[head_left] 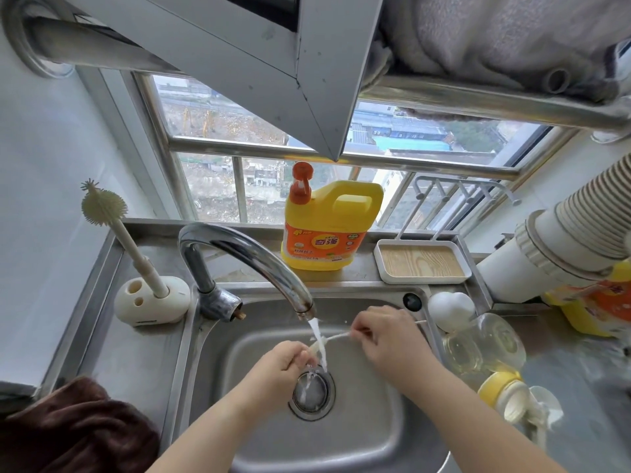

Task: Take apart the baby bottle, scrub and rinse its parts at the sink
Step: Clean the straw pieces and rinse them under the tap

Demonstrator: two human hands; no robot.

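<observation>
A small pale bottle part (316,348) sits under the running water (317,339), just above the drain (311,390) of the steel sink (358,435). A thin white brush (336,337) runs from it up and to the right; whether its tip is inside the part cannot be made out.

The left hand (283,365) reaches in from below with its fingers curled round the part, pinching it at its right edge. The right hand (384,332), to the right and slightly farther back, pinches the brush's thin handle, whose end sticks out past the knuckles. Both forearms angle in from the near edge.

The tap (246,257) arches over from the back left, its spout just above the left hand. Right of the right hand, on the counter, lie a clear bottle body (485,346) on its side, a white rounded piece (450,310), and nearer, a yellow collar with a teat (508,397). Behind the hands stands a yellow soap jug (327,227) beside a white tray (421,262). Far left of the left hand, a large bottle brush (119,227) stands in a white holder (150,303), and a brown cloth (75,428) lies nearer.
</observation>
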